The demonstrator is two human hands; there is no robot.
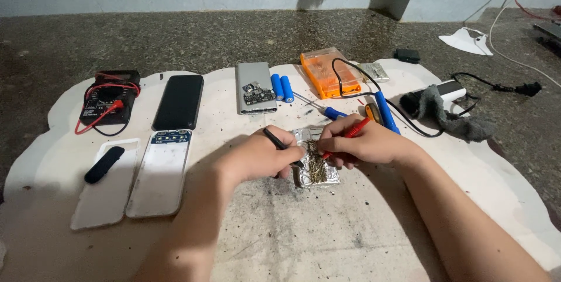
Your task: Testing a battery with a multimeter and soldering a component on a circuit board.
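Speckled dark stone forms the bench, and over it lies a pale, scallop-edged work mat, smudged with dark specks near the middle, likely there to spare the stone. Dead centre on that mat sits a small crumpled silver foil tray holding a tangle of thin brassy wire bits, and both hands meet right over it. The left hand has its grip closed on a slim black probe, tip angled down toward the foil; the right hand has its grip pinched around a red pen-like tool, its point buried in the tray, so the two seem to work against each other, one steadying, one poking. Spread in an arc behind, within easy reach: two blue cylindrical battery cells side by side, just beside one grey metal power-bank shell with an exposed circuit board. One orange plastic parts box stands further right, and one blue-handled screwdriver lies near the right hand. Off left, one black multimeter with red leads waits beside one black slab-shaped phone; below them lie two white flat casings, one bearing a small black oblong piece. Far right, one grey rag drapes over a white block.
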